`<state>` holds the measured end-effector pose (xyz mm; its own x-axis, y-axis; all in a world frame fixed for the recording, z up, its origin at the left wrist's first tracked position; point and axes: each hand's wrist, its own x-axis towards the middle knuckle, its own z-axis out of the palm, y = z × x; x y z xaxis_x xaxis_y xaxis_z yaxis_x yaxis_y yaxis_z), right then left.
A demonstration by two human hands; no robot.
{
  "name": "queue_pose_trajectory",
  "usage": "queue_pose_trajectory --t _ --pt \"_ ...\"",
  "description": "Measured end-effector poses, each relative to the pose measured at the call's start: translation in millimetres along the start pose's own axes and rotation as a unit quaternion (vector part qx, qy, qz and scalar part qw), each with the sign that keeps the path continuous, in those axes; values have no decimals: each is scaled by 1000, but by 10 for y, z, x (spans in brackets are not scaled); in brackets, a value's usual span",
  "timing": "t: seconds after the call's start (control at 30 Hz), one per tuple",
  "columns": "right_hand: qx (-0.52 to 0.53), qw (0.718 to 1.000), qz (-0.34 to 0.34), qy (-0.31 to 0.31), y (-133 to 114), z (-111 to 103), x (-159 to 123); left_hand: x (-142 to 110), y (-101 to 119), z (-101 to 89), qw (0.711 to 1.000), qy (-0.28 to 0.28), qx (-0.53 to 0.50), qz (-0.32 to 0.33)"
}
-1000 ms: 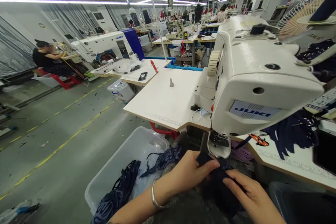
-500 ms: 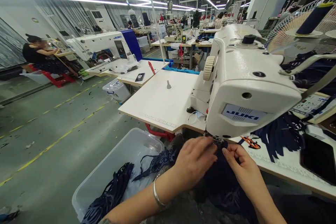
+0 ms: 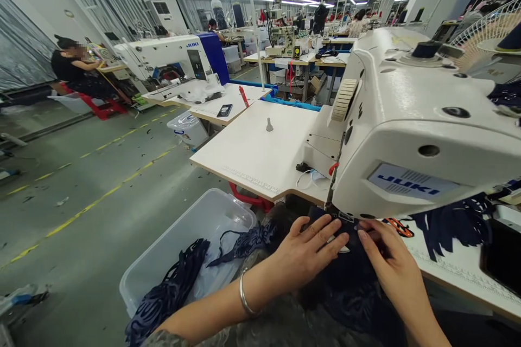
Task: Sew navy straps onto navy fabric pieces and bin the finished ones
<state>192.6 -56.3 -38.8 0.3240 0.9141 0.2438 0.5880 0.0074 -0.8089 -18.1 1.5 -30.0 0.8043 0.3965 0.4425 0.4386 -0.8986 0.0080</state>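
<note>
Navy fabric hangs from under the needle area of a white sewing machine down over my lap. My left hand lies flat on the fabric, fingers stretched out, just left of the presser foot. A pale piece of the machine bed shows beneath those fingertips. Close to the right side of the presser foot, my right hand pinches the fabric's edge between thumb and fingers. The needle tip is too small to make out.
A clear plastic bin with navy strips stands at left. Orange-handled snips, more navy strips and a black phone lie on the right tabletop. A white table extends ahead. A person sits far left.
Both hands have moved forward to the machine with the navy fabric, which now lies under the presser foot area. My left hand has gone from gripping the fabric to lying spread on it.
</note>
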Motion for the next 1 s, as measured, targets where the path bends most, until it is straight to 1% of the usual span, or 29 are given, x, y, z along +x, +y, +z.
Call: queue_pose_trajectory --t 0.07,0.13,0.2,0.3,0.43,0.57,0.8,1.0 --pt "-8 999 -34 10 -6 4 -46 20 -4 -7 1000 10 -11 -2" --pt "-24 997 -71 6 10 23 -112 39 -22 -18 1000 15 -23 3" --pt "-43 996 -83 1 44 53 -168 51 -37 -27 999 10 -30 11" --pt "-43 996 -75 -11 94 88 -157 47 -25 -16 1000 10 -23 7" --pt "-7 998 -56 -41 115 77 29 14 40 41 999 19 1 -29" --pt "-5 995 -49 -86 94 39 202 3 75 71 999 24 9 -40" --pt "-40 995 -65 -70 85 27 267 31 78 59 998 26 22 -45" --pt "-56 994 -43 -80 82 17 259 40 84 25 997 18 55 -42"
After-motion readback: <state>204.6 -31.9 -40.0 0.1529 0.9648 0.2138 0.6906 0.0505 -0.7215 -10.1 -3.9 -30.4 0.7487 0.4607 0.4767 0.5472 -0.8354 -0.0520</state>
